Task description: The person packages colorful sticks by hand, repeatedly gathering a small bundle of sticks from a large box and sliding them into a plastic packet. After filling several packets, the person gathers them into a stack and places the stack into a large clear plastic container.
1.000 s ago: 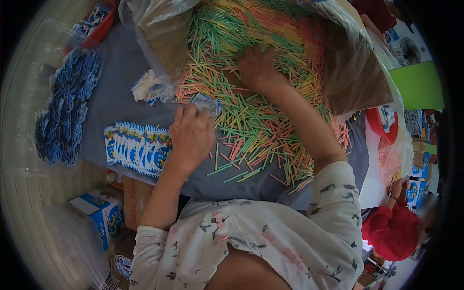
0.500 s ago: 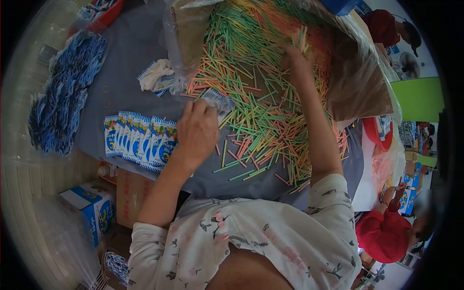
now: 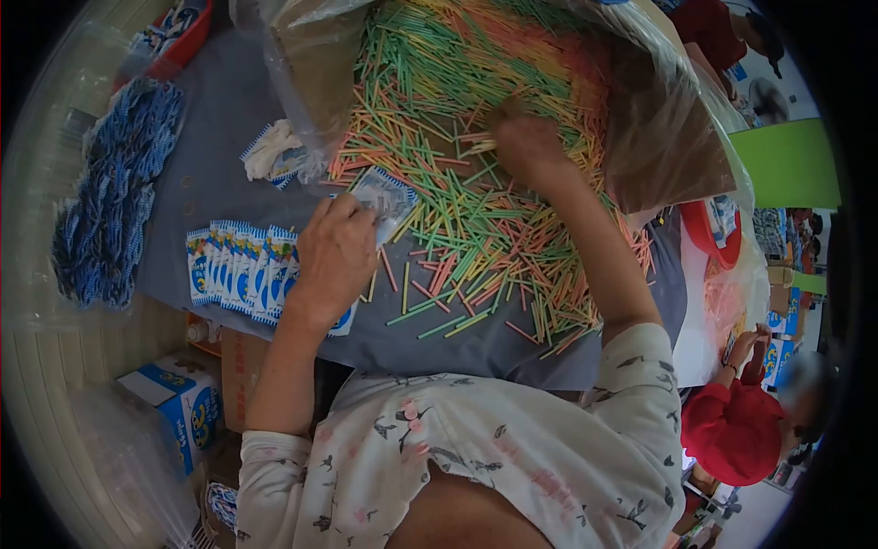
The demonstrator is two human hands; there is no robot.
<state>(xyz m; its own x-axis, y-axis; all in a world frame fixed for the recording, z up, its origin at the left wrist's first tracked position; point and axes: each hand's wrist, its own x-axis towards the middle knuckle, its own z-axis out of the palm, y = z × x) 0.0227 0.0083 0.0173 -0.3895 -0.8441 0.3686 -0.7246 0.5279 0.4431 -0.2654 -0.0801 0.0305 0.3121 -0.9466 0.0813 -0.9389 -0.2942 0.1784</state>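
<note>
Lower than half a second ago, right hand is down on the sticks instead of raised above them, fingers closed on a few, their ends poking out toward 9 o'clock. Left hand is barely shifted, with thumb and fingertips pinched on a small clear packet held at the pile's near-left edge, 8 o'clock from the right hand. The sticks, green, orange, pink and yellow, spill from a plastic-lined cardboard box at 12 o'clock onto grey cloth. Row of blue-and-white sachets overlaps at 9 o'clock of the left hand, its end under the wrist. Crumpled wrappers lie at 11 o'clock. Farther out at 9, a heap of blue pieces sits in clear plastic. Blue carton is at 7 o'clock, below the table edge. Person in red is at 4 o'clock, well apart.
</note>
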